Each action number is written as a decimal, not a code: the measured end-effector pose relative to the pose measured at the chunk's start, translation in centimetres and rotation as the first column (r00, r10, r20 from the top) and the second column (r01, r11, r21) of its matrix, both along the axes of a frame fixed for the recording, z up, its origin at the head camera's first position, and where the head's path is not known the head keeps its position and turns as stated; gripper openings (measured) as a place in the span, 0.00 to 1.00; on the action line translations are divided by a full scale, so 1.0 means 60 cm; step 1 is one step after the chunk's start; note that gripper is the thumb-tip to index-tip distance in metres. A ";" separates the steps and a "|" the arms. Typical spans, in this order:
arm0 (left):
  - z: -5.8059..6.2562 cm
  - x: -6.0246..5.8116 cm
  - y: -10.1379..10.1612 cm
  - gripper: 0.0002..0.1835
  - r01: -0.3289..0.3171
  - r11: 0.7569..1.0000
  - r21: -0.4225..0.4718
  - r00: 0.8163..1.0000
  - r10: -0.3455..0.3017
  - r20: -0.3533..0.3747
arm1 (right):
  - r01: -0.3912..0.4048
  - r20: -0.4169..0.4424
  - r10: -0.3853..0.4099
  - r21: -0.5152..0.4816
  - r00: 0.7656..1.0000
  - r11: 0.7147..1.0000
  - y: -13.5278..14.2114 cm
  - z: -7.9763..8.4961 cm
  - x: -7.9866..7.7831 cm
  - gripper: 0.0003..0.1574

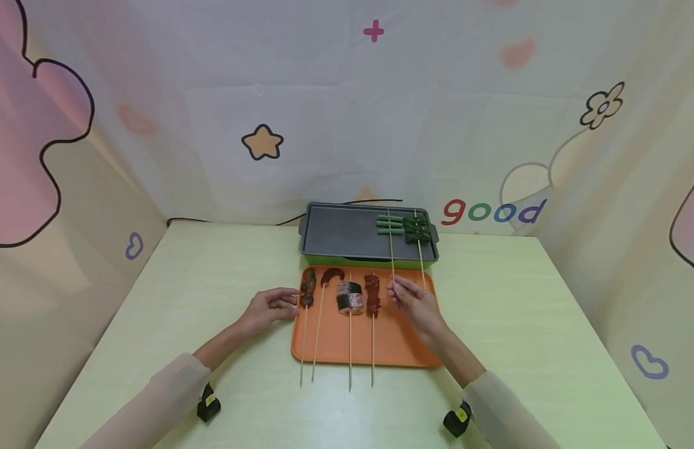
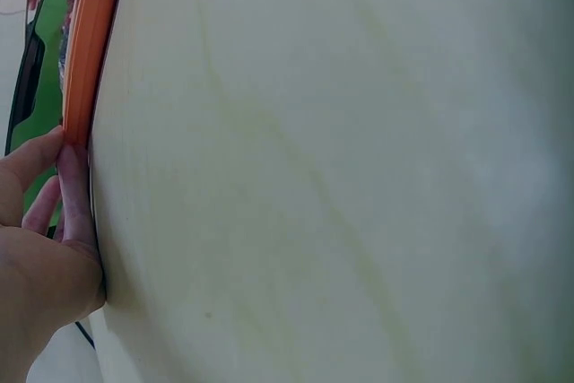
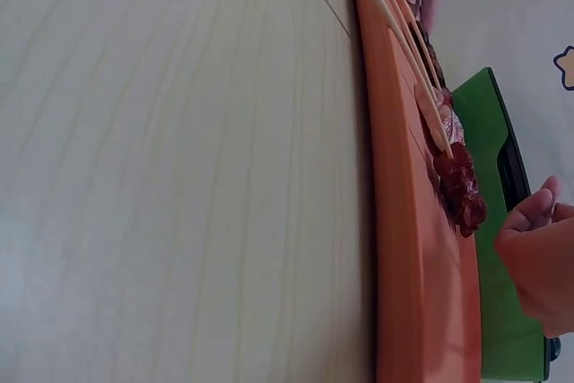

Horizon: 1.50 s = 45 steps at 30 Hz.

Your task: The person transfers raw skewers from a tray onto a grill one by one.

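Observation:
My right hand (image 1: 418, 307) pinches the stick of a green vegetable skewer (image 1: 390, 226) near its lower part, above the orange tray (image 1: 335, 346). The green stems on it are over the right part of the grey griddle (image 1: 347, 231). Beside them are dark green leaves (image 1: 416, 229) on a second stick, whose lower end passes behind my hand. At the tray's left edge, my left hand (image 1: 268, 310) holds the rim between thumb and fingers; the left wrist view shows this grip on the tray edge (image 2: 82, 69).
On the tray lie a brown chunk skewer (image 1: 308, 287), a curled reddish skewer (image 1: 331, 276), a black-and-white banded skewer (image 1: 350, 298) and a red meat skewer (image 1: 372, 295). Their sticks overhang the tray's front edge. A black cord (image 1: 189, 219) runs behind the griddle.

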<state>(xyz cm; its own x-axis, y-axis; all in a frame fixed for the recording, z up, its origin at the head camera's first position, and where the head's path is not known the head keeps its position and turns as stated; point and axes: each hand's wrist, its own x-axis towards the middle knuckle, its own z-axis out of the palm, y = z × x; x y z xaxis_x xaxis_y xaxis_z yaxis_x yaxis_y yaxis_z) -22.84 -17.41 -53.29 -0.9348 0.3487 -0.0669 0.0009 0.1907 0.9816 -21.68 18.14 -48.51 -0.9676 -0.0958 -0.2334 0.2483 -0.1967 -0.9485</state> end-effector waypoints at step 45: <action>-0.003 -0.001 0.000 0.25 -0.006 1.000 -0.013 1.000 0.006 -0.005 | -0.487 0.070 0.483 0.063 0.873 0.871 0.035 -0.020 0.163 0.35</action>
<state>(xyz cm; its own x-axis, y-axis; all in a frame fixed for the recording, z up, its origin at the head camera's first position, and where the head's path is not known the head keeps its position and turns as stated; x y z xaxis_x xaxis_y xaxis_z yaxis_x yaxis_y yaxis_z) -22.93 -17.40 -53.48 -0.9371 0.3426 -0.0671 0.0042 0.2033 0.9791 -11.88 20.23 -49.69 -0.7906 -0.5301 -0.3066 0.3418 0.0335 -0.9392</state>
